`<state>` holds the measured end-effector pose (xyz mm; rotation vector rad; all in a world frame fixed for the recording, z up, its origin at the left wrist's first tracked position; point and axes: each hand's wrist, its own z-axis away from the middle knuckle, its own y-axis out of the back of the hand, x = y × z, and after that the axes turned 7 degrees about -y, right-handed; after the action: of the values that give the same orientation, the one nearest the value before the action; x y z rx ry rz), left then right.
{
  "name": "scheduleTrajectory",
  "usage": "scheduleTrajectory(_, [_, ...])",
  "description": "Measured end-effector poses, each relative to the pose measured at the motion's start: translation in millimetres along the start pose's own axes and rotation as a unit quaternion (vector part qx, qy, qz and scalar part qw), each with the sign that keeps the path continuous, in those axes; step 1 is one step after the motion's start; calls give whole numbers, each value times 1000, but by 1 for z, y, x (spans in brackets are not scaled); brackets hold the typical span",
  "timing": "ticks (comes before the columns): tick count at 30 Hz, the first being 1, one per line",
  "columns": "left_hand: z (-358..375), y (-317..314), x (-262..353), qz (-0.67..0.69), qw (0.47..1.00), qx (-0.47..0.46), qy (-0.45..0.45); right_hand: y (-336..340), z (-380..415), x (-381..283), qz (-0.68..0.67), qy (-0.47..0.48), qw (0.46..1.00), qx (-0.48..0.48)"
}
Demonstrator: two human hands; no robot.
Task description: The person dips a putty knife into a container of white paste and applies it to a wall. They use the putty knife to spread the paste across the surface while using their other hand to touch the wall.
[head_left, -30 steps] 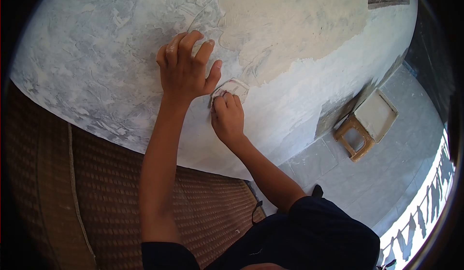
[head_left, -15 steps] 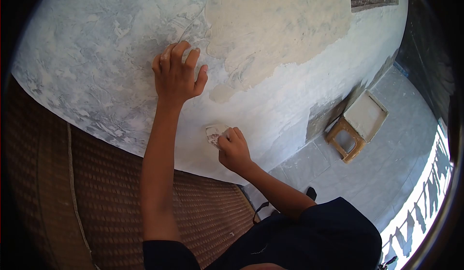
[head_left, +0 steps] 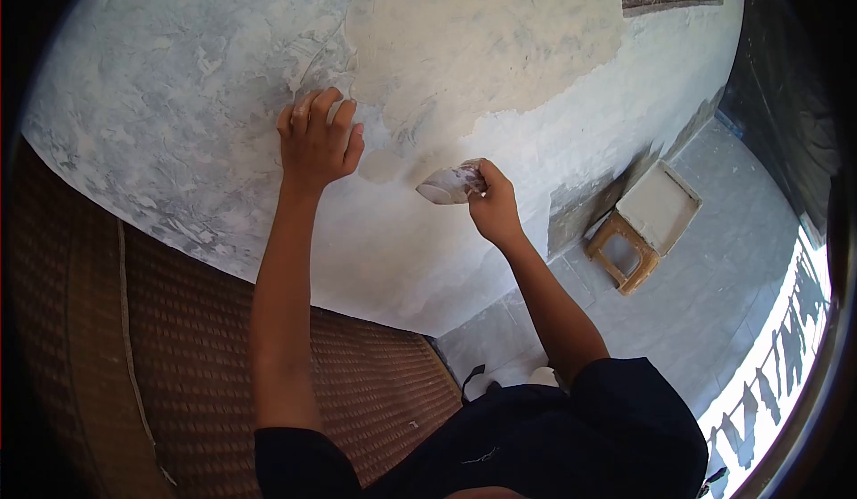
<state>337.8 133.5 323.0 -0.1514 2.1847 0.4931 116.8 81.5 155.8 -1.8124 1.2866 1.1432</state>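
Here the left hand point(head_left: 314, 142) rests against the plastered wall point(head_left: 178, 115), fingers curled and pressed to the grey surface, grasping nothing. The right hand point(head_left: 494, 203) is clenched around a small scraper blade point(head_left: 449, 184) smeared with white filler; the blade sits near the wall where the grey plaster meets a paler patch, but contact cannot be confirmed. A woven mat point(head_left: 375, 383) lies along the base of the wall. Well apart to the right, a wooden stool point(head_left: 625, 253) carries a flat white tray point(head_left: 658, 206) on the tiled floor point(head_left: 714, 320).
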Motion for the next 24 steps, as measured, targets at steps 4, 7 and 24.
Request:
scheduleTrajectory(4, [0, -20, 66, 94, 995, 16, 7, 30, 4, 26, -82, -114, 989, 45])
scheduleTrajectory(7, [-6, -37, 128, 180, 982, 11, 55, 60, 8, 41, -111, -170, 977, 60])
scheduleTrajectory(24, [-102, -128, 369, 514, 832, -99, 181, 253, 35, 133, -222, -316, 888, 249])
